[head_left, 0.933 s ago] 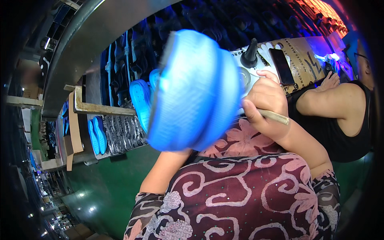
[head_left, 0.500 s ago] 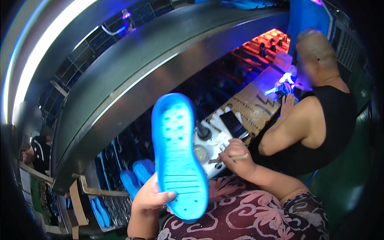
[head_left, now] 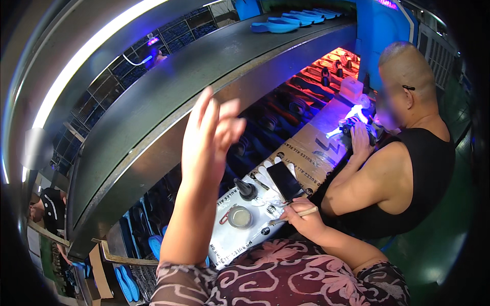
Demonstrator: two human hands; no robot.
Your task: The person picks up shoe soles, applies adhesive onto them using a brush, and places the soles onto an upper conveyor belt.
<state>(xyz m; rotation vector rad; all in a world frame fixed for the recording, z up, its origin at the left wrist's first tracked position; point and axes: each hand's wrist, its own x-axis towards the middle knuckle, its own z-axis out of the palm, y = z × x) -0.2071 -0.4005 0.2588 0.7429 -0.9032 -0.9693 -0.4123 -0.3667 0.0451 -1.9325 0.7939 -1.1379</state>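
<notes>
My left hand point(head_left: 210, 127) is raised in front of the green conveyor belt point(head_left: 138, 122), fingers apart and partly bent, holding nothing. A brush point(head_left: 301, 212) with a pale handle is gripped in my right hand point(head_left: 302, 220), low over the white-covered part of the work surface point(head_left: 232, 245). Beside the brush stands a round cup point(head_left: 240, 218) of pale liquid. A dark cone-tipped bottle point(head_left: 246, 189) is just behind the cup. Blue shoe soles point(head_left: 275, 25) lie in a row at the belt's far end.
A black phone point(head_left: 285, 180) lies on white gloves point(head_left: 266, 178). To the right, a person point(head_left: 393, 168) in a black top handles a shoe under violet light. Red-lit shoes point(head_left: 326, 74) sit under the belt. More blue soles point(head_left: 126, 283) are at lower left, by a cardboard box point(head_left: 100, 270).
The blue sole that was in my left hand has left it. That hand has risen toward the belt and opened. My right hand still holds the brush. The view has shifted, showing more soles on the belt.
</notes>
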